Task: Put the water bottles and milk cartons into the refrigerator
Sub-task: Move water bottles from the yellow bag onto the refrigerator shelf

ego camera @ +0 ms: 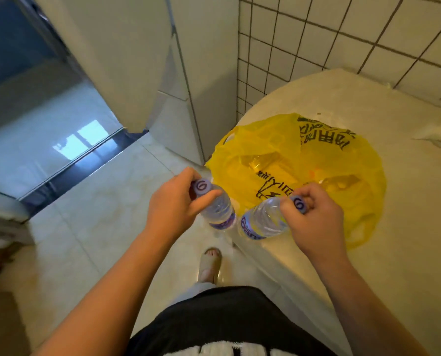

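Note:
My left hand [174, 201] grips the neck of a clear water bottle [218, 210] with a purple cap and purple label, held over the floor by the counter's edge. A second such water bottle [262, 220] is gripped near its cap by my right hand [314, 219], tilted over the counter's front edge. Behind both lies a yellow plastic bag [325, 160] with black print on the counter; more bottles show faintly through it. The white refrigerator [127, 60] stands to the upper left with its door shut. No milk cartons are plainly visible.
The pale counter [407, 227] fills the right side below a white tiled wall [343, 34]. A crumpled white bag [438, 134] lies at its far right. Pale floor tiles [106, 214], my slippered foot [209, 265] and a dark threshold [67, 176] lie to the left.

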A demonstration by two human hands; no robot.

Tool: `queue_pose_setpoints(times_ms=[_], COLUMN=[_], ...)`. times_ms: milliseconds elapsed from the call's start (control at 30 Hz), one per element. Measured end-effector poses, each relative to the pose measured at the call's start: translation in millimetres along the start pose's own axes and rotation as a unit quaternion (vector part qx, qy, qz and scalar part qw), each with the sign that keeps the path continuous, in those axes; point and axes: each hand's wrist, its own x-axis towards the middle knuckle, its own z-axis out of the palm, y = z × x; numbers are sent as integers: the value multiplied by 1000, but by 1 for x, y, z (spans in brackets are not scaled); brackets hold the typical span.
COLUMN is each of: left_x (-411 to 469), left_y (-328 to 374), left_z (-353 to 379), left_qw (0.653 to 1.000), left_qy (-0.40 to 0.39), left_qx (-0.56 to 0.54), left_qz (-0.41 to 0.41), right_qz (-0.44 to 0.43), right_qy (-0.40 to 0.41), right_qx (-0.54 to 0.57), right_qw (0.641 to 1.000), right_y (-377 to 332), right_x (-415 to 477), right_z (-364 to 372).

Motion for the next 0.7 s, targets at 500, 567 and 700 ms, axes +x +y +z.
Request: queue_pose_setpoints(times_ms=[500, 567, 700], left_x=[-96, -104, -122], left_y=[-183, -221, -292], left_z=[-137, -165, -217], left_qw=[982, 980, 979], left_qy=[85, 94, 96], left_qx=[-24, -29, -20], left_qz=[-169, -173, -179], right_qz=[-141, -158, -185], right_qy=[-222, -251, -285], right_qx=[10, 5, 0], right_qw=[965, 955, 941], right_y=[-124, -150, -200], right_x=[-61, -74, -99], right_z=[209, 255, 338])
